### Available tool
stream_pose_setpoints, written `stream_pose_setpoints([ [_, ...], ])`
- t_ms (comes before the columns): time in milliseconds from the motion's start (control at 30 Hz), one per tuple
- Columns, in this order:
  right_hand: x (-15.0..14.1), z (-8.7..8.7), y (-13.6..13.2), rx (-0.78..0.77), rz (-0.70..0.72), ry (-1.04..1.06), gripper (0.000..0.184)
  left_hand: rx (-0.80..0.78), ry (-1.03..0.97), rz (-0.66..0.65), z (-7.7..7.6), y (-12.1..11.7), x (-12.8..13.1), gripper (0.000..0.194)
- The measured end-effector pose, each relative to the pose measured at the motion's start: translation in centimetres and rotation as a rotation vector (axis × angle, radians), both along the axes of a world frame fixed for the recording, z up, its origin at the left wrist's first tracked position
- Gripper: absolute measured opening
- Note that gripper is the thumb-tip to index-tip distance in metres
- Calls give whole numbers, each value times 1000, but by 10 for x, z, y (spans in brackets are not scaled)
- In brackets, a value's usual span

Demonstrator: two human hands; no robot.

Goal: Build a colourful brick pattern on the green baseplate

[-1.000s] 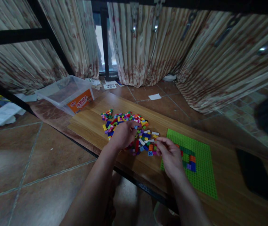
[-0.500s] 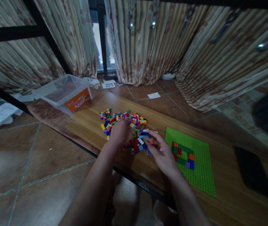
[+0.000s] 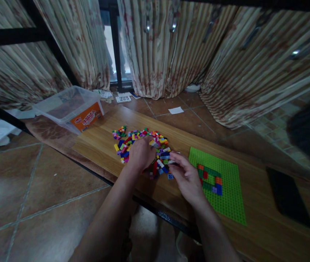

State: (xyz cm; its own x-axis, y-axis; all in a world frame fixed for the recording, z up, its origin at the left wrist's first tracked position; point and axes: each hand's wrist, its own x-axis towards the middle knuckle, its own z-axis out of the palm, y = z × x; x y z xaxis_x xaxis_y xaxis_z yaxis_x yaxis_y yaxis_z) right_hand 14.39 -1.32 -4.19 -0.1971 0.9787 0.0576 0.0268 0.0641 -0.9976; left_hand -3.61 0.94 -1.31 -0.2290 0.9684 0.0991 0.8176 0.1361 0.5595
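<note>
Colourful toy building bricks [image 3: 124, 145] lie in a loose pile on the wooden table. My left hand [image 3: 141, 153] is over the middle of the pile, back up, its fingertips hidden among the bricks. At the pile's right edge is my right hand [image 3: 186, 176], fingers curled and thumb facing the fingertips; anything between them is too small to make out. Right of that hand lies a green studded baseplate [image 3: 229, 182]. On it, a ring of green, orange, red, blue and purple bricks [image 3: 216, 176] is attached, partly behind my right hand.
A clear plastic box with an orange label [image 3: 86, 117] stands at the table's left end. Toward the right end lies a flat black object [image 3: 288, 196]. Beyond the table, a white paper [image 3: 176, 110] lies on the tiled floor before striped curtains [image 3: 165, 54].
My left hand has shifted slightly right over the pile. My right hand stays by the pile; the orange bit seen at its fingertips no longer shows. The view has turned a little.
</note>
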Motion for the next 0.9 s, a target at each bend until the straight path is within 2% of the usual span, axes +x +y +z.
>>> stream_pose_setpoints([
  [33,-1,1,1,-21,-29,16,31,32,-122,-47,1,-1,-1,37],
  [167,-4,9,2,-100,-74,125,31,154,-662,-371,7,-11,8,43],
  [233,-5,12,2,-104,-73,165,30,158,-814,-411,8,-16,20,43],
  [367,-5,14,2,-72,-144,176,26,132,-779,-439,8,-21,38,31],
  [467,-2,11,3,-53,-191,156,23,76,-782,-509,8,-20,37,25],
  [700,1,10,2,-36,-81,126,23,-31,-867,-561,15,-18,21,21],
  [900,1,14,0,-84,-46,197,24,-98,-980,-558,15,-16,22,27],
])
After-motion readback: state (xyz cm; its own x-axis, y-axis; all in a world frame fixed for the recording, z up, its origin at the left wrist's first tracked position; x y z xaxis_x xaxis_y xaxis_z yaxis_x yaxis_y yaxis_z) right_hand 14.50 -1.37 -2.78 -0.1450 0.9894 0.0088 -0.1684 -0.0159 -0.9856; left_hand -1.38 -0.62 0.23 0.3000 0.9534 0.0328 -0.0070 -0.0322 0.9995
